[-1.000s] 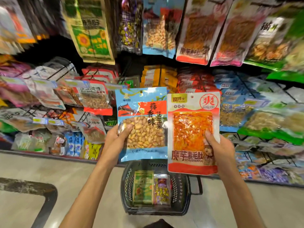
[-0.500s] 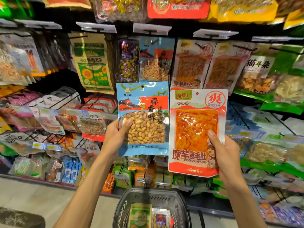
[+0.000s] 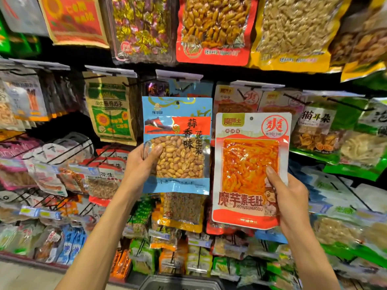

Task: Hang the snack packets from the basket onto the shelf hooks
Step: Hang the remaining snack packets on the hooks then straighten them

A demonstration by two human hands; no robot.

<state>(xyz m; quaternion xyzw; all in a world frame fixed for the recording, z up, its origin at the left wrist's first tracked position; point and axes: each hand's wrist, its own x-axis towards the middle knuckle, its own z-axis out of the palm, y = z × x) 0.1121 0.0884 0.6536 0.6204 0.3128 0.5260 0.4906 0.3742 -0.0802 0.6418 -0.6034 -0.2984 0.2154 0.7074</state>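
Note:
My left hand (image 3: 139, 164) grips a blue peanut packet (image 3: 178, 130) by its left edge and holds it upright in front of the shelf. Its hang hole sits just below a hook (image 3: 184, 87) where matching blue packets hang behind it. My right hand (image 3: 290, 195) holds a red and white konjac packet (image 3: 249, 164) by its lower right side, upright, beside the blue one. Matching red packets (image 3: 236, 101) hang on the hooks just behind and above it. Only the grey rim of the basket (image 3: 180, 282) shows at the bottom edge.
Hanging snack packets fill the shelving on every side: sunflower seed bags (image 3: 111, 114) to the left, green packets (image 3: 335, 130) to the right, large nut bags (image 3: 215, 28) on the row above. White price-tag strips (image 3: 178, 75) top the hook row. A strip of floor (image 3: 25, 277) shows at lower left.
Both hands have lifted their packets higher toward the hook row, and my view has tilted up. The basket has slid almost out of the bottom of the view.

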